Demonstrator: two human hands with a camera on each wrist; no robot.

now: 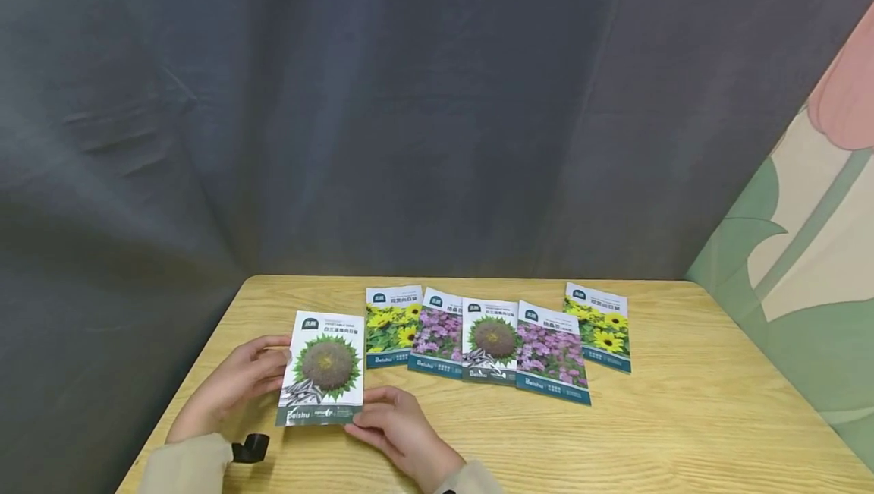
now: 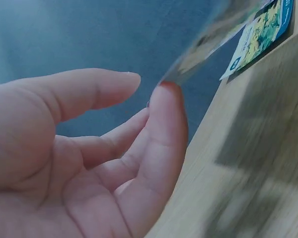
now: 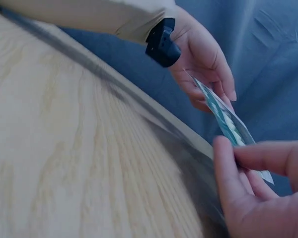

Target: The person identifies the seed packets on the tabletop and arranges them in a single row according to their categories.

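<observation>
Nearest, the right hand's (image 1: 403, 429) grip pinches the lower right corner of the sunflower packet (image 1: 326, 369), while the left hand's (image 1: 239, 384) grip is loose and fairly wide, its thumb off the packet and a fingertip touching the left edge. The packet is tilted up above the left part of the worktop (image 1: 655, 433), so the step in hand looks like steadying it; the next move seems to call for a firm right pinch and light left touch. Beyond lie a row of four overlapping packets (image 1: 490, 342) and, apart at right, a yellow-flower packet (image 1: 599, 327).
</observation>
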